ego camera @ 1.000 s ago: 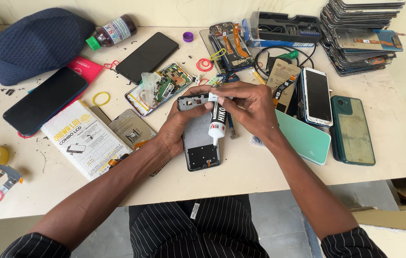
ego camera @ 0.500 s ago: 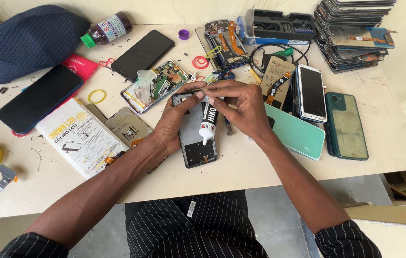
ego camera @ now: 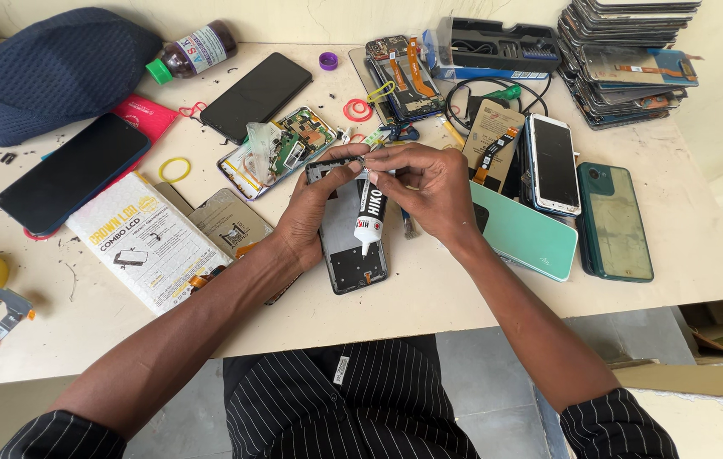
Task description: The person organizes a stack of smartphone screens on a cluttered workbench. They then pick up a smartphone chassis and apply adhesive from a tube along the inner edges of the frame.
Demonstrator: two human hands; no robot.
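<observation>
Worktop (ego camera: pixel 463 297), cream, cluttered. Dark grey opened phone body (ego camera: pixel 353 259) flat near the middle of the near edge, top end pointing to the far edge.

Left hand (ego camera: pixel 310 212) on the phone body's left side; fingers (ego camera: pixel 346 172) closed narrow at its top edge. Right hand (ego camera: pixel 433 191) from the other side, fingertips meeting the left's at that same top edge. Something small pinched between them; too small to tell what.

Small adhesive tube, black label and white nozzle (ego camera: pixel 370 217), tucked under the right hand, over the phone body, nozzle toward the near edge and away from the pinch point. Cannot tell whether nozzle touches the frame.

Just right of the phone body: mint-green back cover (ego camera: pixel 527 242). Beyond it a white-rimmed phone (ego camera: pixel 552 161) and a dark green phone (ego camera: pixel 616 221). Left: white printed carton (ego camera: pixel 144 242). Stripped phone with bare circuit board (ego camera: pixel 280 149) just behind the left hand.

Judged step: fine work at the frame's top edge, adhesive parked in hand rather than dispensing. Next move calls for turning the nozzle round to the top edge, a light squeeze, frame held flat.
</observation>
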